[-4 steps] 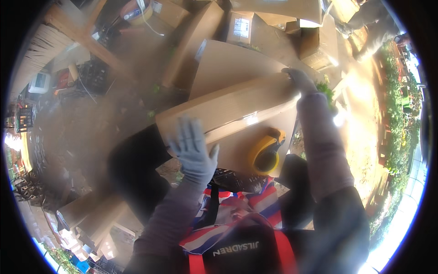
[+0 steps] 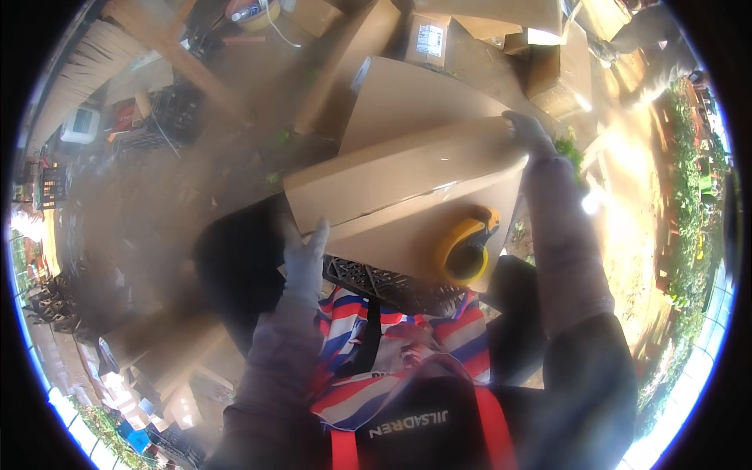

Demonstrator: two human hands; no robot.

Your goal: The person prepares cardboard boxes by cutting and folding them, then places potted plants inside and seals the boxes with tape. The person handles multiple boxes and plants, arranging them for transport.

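A long cardboard box (image 2: 395, 176), plain brown and narrow, with a thin dark seam and a shiny patch along its near side, lies slantwise over flat cardboard (image 2: 392, 247) beside a yellow tape dispenser (image 2: 464, 249). The gloved right hand (image 2: 530, 135) curls over its right end, grip holding it; the left hand (image 2: 305, 254) touches its near left corner, though whether that grip closes I cannot tell.

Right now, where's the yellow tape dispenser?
Head view, right of centre: the yellow tape dispenser lies on the flat cardboard, on the wearer's side of the long cardboard box.
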